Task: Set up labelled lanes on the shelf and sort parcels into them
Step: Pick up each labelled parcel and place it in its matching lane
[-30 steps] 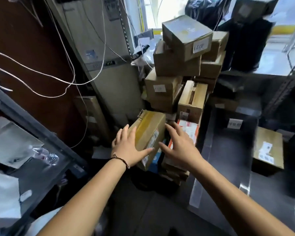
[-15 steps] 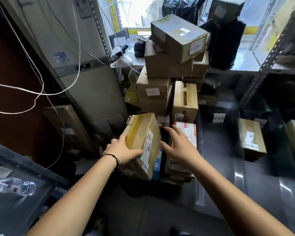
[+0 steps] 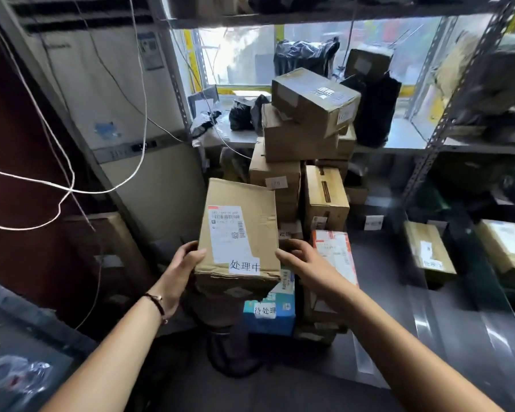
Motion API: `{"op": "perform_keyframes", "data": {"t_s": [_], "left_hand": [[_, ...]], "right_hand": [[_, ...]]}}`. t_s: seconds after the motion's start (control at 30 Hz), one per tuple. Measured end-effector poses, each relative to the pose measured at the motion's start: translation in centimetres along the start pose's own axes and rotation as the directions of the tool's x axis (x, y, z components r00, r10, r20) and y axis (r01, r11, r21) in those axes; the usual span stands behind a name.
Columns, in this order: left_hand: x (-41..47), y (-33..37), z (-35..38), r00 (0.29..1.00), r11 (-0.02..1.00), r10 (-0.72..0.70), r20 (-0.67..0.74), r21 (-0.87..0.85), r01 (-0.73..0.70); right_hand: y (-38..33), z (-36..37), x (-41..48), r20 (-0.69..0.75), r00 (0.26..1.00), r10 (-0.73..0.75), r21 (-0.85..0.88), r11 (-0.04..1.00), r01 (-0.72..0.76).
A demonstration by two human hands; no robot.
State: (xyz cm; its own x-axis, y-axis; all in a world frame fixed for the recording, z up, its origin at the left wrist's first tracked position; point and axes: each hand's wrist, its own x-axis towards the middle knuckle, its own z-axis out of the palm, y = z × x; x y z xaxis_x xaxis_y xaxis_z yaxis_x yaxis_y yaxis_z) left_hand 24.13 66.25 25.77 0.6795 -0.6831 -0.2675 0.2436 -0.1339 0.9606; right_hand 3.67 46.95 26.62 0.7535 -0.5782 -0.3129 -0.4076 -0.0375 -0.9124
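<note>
Several white cables (image 3: 66,185) hang at the left, in front of an air conditioner (image 3: 107,99). The left hand (image 3: 179,269) grips the near left corner of the parcel (image 3: 238,233), thumb on the upper face and fingers underneath. The parcel is held in the air in front of the stack (image 3: 298,138) of cardboard boxes. Its long axis points away from the person, with the far end raised. Its label (image 3: 229,233) faces the camera, and a tag reading 处理中 is at the near end. Below it a blue box (image 3: 269,313) carries a tag 待处理. The right hand (image 3: 304,263) holds the near right edge, thumb against the side and fingers curled behind. At the right the shelf (image 3: 399,148) holds black bags (image 3: 375,108) on its upper board and two brown boxes (image 3: 428,251) on the lower one.
</note>
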Motion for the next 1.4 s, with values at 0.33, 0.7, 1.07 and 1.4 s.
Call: {"op": "perform_keyframes", "data": {"t_s": [0.33, 0.7, 1.07, 1.4], "left_hand": [[-1.0, -1.6, 2.4, 0.962, 0.971, -0.018, 0.274, -0.224, 0.082], [-2.7, -5.2, 11.3, 0.822, 0.977, -0.155, 0.548, -0.038, 0.21], [-4.6, -4.9, 24.9, 0.69, 0.959, -0.281, 0.667, 0.167, 0.229], [-4.5, -6.9, 38.5, 0.703, 0.948, -0.299, 0.646, 0.287, 0.14]], "right_hand": [[2.4, 0.6, -4.7, 0.005, 0.999, 0.052, 0.447, 0.893, -0.049], [8.4, -2.6, -14.8, -0.21, 0.946, 0.248, 0.558, 0.825, -0.093], [14.6, -11.6, -20.8, -0.374, 0.879, 0.295, 0.668, 0.743, 0.035], [19.9, -24.8, -22.4, -0.378, 0.868, 0.324, 0.688, 0.725, 0.029]]}}
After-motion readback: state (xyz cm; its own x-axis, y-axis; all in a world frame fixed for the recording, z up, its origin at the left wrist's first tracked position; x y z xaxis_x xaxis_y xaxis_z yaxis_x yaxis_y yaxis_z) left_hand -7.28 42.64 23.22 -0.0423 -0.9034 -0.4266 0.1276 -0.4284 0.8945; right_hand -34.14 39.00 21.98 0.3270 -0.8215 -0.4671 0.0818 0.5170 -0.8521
